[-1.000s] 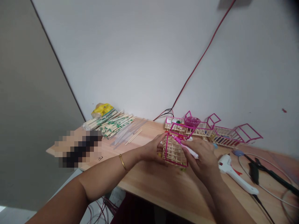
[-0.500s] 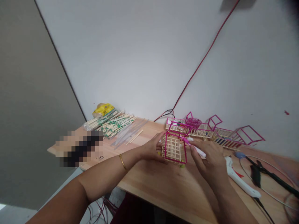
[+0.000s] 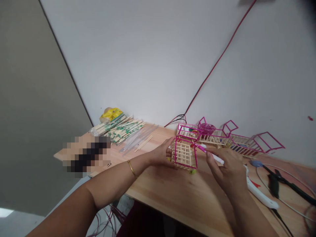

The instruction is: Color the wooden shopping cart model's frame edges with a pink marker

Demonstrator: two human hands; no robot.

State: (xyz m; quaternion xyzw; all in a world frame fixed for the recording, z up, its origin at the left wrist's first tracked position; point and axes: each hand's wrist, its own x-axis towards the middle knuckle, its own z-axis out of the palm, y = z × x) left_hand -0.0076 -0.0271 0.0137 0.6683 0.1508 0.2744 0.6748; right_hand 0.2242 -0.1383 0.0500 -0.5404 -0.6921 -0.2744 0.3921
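Note:
My left hand [image 3: 161, 154] grips the left side of a small basket-like model [image 3: 184, 154] made of wooden sticks. Its rim sticks are painted magenta, and a yellow-green bit shows at its lower corner. In my right hand [image 3: 228, 168] is a slim white-handled paintbrush [image 3: 217, 159] with a magenta front end. The brush tip is at the model's upper right corner; I cannot tell whether it touches. My left fingertips are partly hidden behind the model.
Similar stick models [image 3: 214, 138] stand along the wall, near a magenta-stained cup [image 3: 207, 129]. A white glue gun [image 3: 261, 192] and cables lie at right. Wrapped chopsticks [image 3: 125, 130], loose sticks [image 3: 143, 143] and a yellow packet [image 3: 111, 114] are at left on the wooden table [image 3: 158, 194].
My right hand and the paintbrush have shifted a little to the right, with the tip now at the model's upper right corner. The left hand keeps its hold. The view has shifted slightly.

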